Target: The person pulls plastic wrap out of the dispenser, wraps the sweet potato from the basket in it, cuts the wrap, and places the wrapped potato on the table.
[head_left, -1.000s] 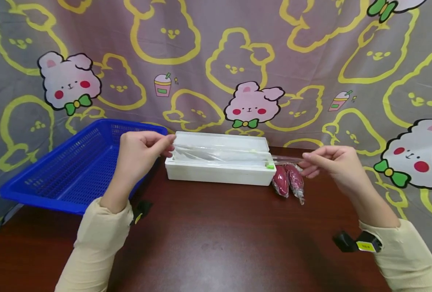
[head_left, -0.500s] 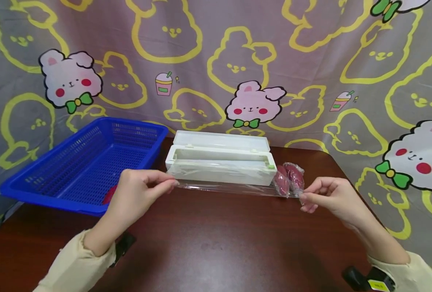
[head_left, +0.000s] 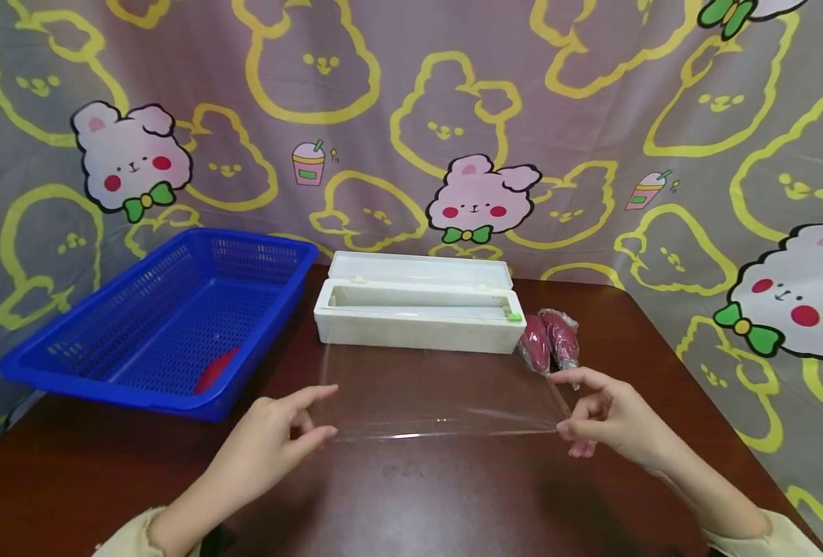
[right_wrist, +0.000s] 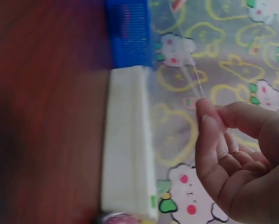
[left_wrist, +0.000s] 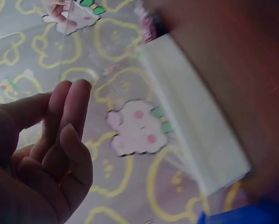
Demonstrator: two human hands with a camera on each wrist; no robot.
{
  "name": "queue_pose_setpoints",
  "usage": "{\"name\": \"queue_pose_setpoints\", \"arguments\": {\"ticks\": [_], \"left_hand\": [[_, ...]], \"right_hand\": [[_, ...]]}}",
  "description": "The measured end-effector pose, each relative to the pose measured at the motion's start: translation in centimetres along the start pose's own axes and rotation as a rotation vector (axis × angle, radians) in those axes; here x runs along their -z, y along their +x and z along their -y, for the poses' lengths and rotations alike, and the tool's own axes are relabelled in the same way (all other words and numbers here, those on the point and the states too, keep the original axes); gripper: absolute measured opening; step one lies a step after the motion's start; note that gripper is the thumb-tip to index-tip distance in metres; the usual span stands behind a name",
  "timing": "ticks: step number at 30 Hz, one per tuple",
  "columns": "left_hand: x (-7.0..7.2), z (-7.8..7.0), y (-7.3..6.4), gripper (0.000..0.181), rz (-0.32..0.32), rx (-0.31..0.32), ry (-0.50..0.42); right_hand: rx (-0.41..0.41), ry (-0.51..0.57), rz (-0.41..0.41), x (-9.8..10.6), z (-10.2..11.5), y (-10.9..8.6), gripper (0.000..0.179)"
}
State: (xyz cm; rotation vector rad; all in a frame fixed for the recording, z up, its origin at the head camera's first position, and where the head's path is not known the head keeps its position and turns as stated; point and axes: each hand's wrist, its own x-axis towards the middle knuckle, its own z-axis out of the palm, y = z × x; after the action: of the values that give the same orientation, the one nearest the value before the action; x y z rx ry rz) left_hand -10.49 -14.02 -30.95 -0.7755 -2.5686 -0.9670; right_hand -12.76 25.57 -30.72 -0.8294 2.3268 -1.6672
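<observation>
A sheet of clear plastic wrap is stretched between both hands, low over the table in front of a white wrap dispenser box. My left hand pinches its left front corner, index finger held apart from the thumb. At the opposite corner my right hand pinches the wrap between thumb and a finger, with the index raised. In the left wrist view, the wrap's edge runs from the left fingertips toward the other hand. The box's lid stands open at the back.
Right of the box lie two dark-red oblong items in clear film, their kind unclear. A blue plastic basket stands at left with a red item inside. A patterned curtain hangs behind the brown table.
Both hands have come down and toward the person, drawing the wrap out of the box into a wider sheet. The index fingers have spread from the thumbs. The red item in the basket has become visible.
</observation>
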Motion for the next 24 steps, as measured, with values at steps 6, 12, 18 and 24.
{"name": "queue_pose_setpoints", "arguments": {"ticks": [6,12,18,24], "left_hand": [[-1.5,1.4,-1.1,0.058,0.165,0.119,-0.032],[-2.8,2.6,-1.5,0.065,0.271,0.211,-0.004],[-3.6,3.2,-1.3,0.064,0.346,0.221,0.032],[-4.2,3.5,-0.8,0.064,0.399,0.222,0.080]], "right_hand": [[-0.152,-0.036,0.069,-1.3,-1.6,-0.4,0.067],[-0.319,0.008,0.133,-1.9,-3.2,0.1,0.078],[-0.409,0.041,0.171,-2.3,-4.3,0.7,0.080],[-0.430,0.061,0.181,-2.4,-5.3,0.9,0.085]]}}
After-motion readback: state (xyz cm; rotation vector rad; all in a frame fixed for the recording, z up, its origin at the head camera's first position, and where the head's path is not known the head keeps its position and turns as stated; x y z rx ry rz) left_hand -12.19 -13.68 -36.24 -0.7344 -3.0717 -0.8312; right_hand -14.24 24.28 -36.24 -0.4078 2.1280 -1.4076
